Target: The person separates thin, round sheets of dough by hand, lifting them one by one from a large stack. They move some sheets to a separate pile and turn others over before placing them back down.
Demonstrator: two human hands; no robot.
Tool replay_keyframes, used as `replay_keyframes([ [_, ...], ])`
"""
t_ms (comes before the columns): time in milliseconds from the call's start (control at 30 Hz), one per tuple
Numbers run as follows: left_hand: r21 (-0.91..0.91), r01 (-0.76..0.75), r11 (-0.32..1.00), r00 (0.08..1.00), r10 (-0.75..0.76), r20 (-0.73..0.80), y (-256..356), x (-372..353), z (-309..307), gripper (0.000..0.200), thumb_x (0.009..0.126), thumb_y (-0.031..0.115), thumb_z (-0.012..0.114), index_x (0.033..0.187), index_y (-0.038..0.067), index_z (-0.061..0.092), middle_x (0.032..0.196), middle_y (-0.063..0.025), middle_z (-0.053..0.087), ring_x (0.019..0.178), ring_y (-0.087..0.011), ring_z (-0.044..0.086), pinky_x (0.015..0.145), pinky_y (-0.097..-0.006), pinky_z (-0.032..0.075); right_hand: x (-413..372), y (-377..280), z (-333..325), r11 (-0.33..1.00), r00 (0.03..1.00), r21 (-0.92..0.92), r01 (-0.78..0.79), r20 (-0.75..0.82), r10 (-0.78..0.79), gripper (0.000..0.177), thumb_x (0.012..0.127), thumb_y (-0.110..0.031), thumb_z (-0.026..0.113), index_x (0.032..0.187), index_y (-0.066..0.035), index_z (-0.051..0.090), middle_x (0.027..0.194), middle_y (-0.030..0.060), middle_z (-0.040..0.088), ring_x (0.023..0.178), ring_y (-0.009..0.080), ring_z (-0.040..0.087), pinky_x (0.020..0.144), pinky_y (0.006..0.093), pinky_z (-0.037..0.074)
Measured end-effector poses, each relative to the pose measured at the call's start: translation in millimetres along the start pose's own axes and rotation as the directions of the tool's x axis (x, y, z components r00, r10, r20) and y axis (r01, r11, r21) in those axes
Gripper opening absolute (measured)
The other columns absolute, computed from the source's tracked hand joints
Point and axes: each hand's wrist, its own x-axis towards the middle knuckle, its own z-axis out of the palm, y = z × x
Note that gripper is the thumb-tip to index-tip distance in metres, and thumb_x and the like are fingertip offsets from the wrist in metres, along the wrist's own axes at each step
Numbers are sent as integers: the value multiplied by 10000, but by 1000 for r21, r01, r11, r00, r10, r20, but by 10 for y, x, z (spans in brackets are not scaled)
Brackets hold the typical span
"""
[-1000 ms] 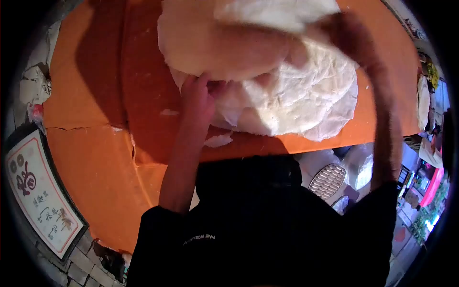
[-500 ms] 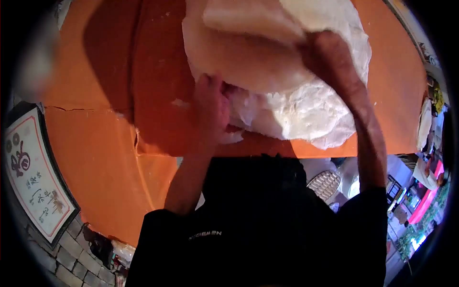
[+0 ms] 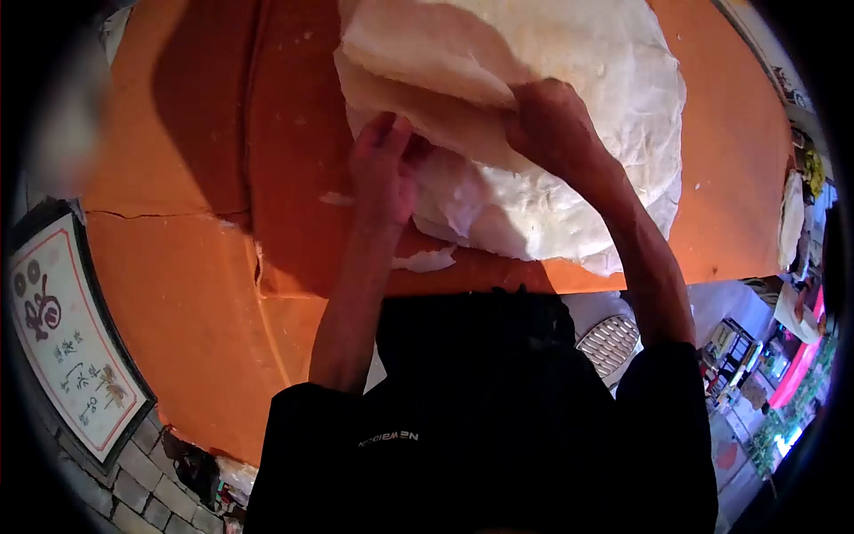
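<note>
A large off-white sheet (image 3: 436, 58) with an uneven edge is partly lifted, its near side folded up into a curved flap. Beneath it lies a broad, wrinkled pale layer (image 3: 569, 209) on the orange tabletop. My right hand (image 3: 556, 125) is closed on the flap's right end, knuckles up. At the left edge of the sheet, my left hand (image 3: 387, 165) has its fingers curled in and pressed against the sheet's border. A small torn white scrap (image 3: 425, 260) rests on the tabletop just below my left hand.
The orange tabletop (image 3: 294, 178) has a seam and a crack on its left side. A framed sign with handwritten characters (image 3: 76, 338) stands at lower left over grey paving. Under the front edge, right of my body, is a slatted oval stool top (image 3: 609, 345).
My right hand has moved left and slightly down, carrying the lifted flap with it, which uncovers more of the layer at right. The left hand has shifted slightly, fingers still at the edge.
</note>
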Motion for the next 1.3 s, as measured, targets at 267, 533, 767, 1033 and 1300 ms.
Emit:
replay_keyframes([
  [267,263,-13,965,999,26,-48,69,55,-7,292,884,61,628,1162,8,558,1063,-77,618,947,-198,621,822,-373,552,104,-96,64,999,999,25,20,-34,-19,196,762,-185,650,869,-28,697,827,233,659,791,397,658,700,459,524],
  [533,209,-53,976,998,55,-6,50,56,24,341,829,5,634,1161,17,558,1078,-70,613,958,-180,615,807,-338,547,259,-434,90,992,999,128,-17,43,11,274,783,-262,679,804,11,665,756,232,637,786,413,646,697,462,507],
  [767,21,11,1000,993,-14,119,-85,-408,586,316,814,-46,656,1115,-14,566,1057,-113,636,941,-226,643,820,-356,558,-415,-343,-153,949,984,284,139,-148,-100,389,794,-340,697,803,48,676,718,250,639,674,410,646,678,439,525],
  [1033,295,247,923,945,-297,138,-396,-939,-89,167,822,0,616,987,-27,623,991,-117,658,857,-171,650,735,-292,528,-540,29,-753,915,950,261,-309,127,284,280,875,-283,688,938,-10,688,716,154,654,708,207,669,667,334,525],
  [1300,49,293,955,935,-276,-224,-374,-781,44,323,914,196,624,1192,51,549,1086,-75,643,954,-198,630,725,-348,517,-434,512,-670,982,925,111,-153,-334,182,265,918,-251,641,895,13,648,774,89,658,693,103,587,671,257,493],
])
